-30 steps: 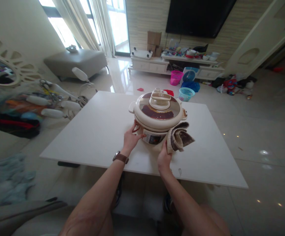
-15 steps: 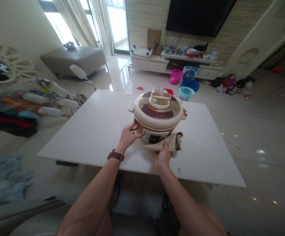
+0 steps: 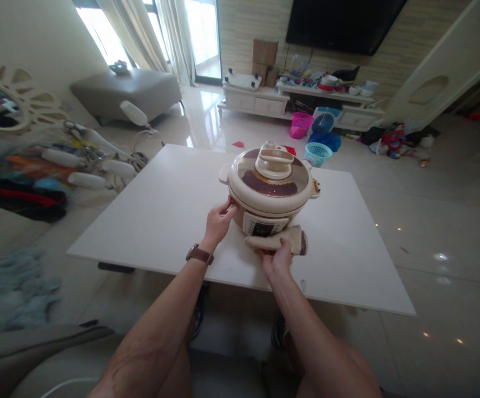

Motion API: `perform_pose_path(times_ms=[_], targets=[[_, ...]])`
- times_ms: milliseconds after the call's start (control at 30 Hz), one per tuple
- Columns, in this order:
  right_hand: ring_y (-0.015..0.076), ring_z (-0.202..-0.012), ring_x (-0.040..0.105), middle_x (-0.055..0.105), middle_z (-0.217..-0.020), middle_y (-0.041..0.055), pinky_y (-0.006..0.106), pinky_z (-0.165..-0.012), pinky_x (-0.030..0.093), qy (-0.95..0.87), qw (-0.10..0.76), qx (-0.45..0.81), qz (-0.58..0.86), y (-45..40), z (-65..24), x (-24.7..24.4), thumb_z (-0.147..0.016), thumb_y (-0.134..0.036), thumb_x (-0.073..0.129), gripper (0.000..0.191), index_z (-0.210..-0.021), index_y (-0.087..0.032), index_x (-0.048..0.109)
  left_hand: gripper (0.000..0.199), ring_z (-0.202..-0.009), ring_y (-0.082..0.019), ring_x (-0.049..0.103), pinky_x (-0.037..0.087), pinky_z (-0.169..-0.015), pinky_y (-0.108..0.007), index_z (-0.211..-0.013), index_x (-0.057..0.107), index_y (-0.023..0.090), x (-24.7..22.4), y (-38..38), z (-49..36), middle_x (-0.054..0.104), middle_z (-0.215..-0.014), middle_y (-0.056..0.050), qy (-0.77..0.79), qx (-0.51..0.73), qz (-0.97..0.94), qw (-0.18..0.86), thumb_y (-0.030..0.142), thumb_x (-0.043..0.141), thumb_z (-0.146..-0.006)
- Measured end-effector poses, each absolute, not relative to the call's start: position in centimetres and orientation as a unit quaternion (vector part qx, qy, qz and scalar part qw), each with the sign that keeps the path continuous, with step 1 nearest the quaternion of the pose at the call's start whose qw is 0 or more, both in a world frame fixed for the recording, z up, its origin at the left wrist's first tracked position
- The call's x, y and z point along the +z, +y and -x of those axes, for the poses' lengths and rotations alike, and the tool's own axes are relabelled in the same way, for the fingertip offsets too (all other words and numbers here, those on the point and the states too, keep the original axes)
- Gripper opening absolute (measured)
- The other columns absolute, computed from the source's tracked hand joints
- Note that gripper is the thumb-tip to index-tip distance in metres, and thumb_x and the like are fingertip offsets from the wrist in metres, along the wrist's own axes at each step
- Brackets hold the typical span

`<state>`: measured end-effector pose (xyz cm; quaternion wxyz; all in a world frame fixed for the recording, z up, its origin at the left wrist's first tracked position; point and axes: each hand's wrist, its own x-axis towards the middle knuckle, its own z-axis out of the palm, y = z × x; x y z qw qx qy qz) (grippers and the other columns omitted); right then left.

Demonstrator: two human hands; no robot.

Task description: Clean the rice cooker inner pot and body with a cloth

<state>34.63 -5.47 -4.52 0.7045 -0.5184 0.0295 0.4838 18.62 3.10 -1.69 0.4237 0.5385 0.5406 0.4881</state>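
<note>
A cream electric pressure cooker with a domed lid, a top handle and a front control panel stands on the white table. At its lower left side is my left hand, fingers and thumb close together against the cooker's body. A folded beige cloth with a dark brown end is gripped by my right hand, thumb on top and fingers underneath. The cloth lies against the cooker's front, just below the panel. My left fingertips are partly hidden by the cooker.
Beyond the table are a pink basket, a light-blue basket and a low white cabinet with clutter on top. A white multi-armed lamp stands left of the table. A grey ottoman is by the window.
My left thumb has drawn back from the control panel towards the other fingers at the cooker's side. The cloth has turned flatter in my right hand against the front. The view has shifted slightly.
</note>
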Motion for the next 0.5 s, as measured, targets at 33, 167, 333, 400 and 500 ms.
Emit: perform_pose_path(times_ms=[33, 167, 333, 400, 500], targets=[[0.0229, -0.090, 0.072, 0.075, -0.101, 0.0052, 0.046, -0.077, 0.067, 0.047, 0.701, 0.479, 0.527, -5.2, -34.7, -4.4, -0.087, -0.031, 0.054, 0.038, -0.123, -0.022, 0.057, 0.058, -0.094, -0.022, 0.069, 0.053, -0.084, -0.034, -0.135, 0.075, 0.019, -1.7, 3.1, -18.6, 0.081, -0.115, -0.004, 0.540, 0.488, -0.540, 0.422, 0.051, 0.069, -0.087], [0.0216, -0.086, 0.071, 0.074, -0.103, 0.0035, 0.045, -0.076, 0.067, 0.129, 0.692, 0.454, 0.546, -4.4, -34.4, -4.0, -0.085, -0.028, 0.056, 0.039, -0.124, -0.024, 0.056, 0.057, -0.093, -0.023, 0.068, 0.053, -0.083, -0.033, -0.133, 0.076, 0.020, -1.9, 3.1, -18.6, 0.081, -0.108, -0.002, 0.547, 0.484, -0.546, 0.411, 0.051, 0.068, -0.086], [0.0221, -0.092, 0.072, 0.075, -0.105, 0.0043, 0.047, -0.082, 0.066, 0.097, 0.690, 0.488, 0.525, -4.6, -34.2, -4.4, -0.088, -0.031, 0.050, 0.036, -0.123, -0.023, 0.056, 0.056, -0.090, -0.022, 0.066, 0.053, -0.081, -0.032, -0.132, 0.077, 0.021, -2.0, 3.1, -18.7, 0.080, -0.097, 0.001, 0.560, 0.483, -0.537, 0.406, 0.052, 0.066, -0.086], [0.0218, -0.094, 0.073, 0.074, -0.105, 0.0041, 0.049, -0.085, 0.066, 0.100, 0.696, 0.502, 0.504, -5.0, -34.1, -4.3, -0.089, -0.030, 0.050, 0.035, -0.122, -0.023, 0.056, 0.056, -0.089, -0.021, 0.065, 0.052, -0.080, -0.032, -0.131, 0.077, 0.021, -2.0, 3.1, -18.8, 0.079, -0.097, 0.000, 0.556, 0.488, -0.539, 0.403, 0.052, 0.066, -0.087], [0.0219, -0.093, 0.073, 0.074, -0.102, 0.0043, 0.050, -0.089, 0.066, 0.118, 0.704, 0.505, 0.484, -5.6, -33.6, -3.6, -0.087, -0.025, 0.052, 0.032, -0.118, -0.021, 0.056, 0.055, -0.087, -0.021, 0.065, 0.052, -0.079, -0.031, -0.130, 0.078, 0.021, -2.0, 3.1, -18.9, 0.079, -0.094, 0.000, 0.556, 0.488, -0.544, 0.396, 0.053, 0.065, -0.087]])
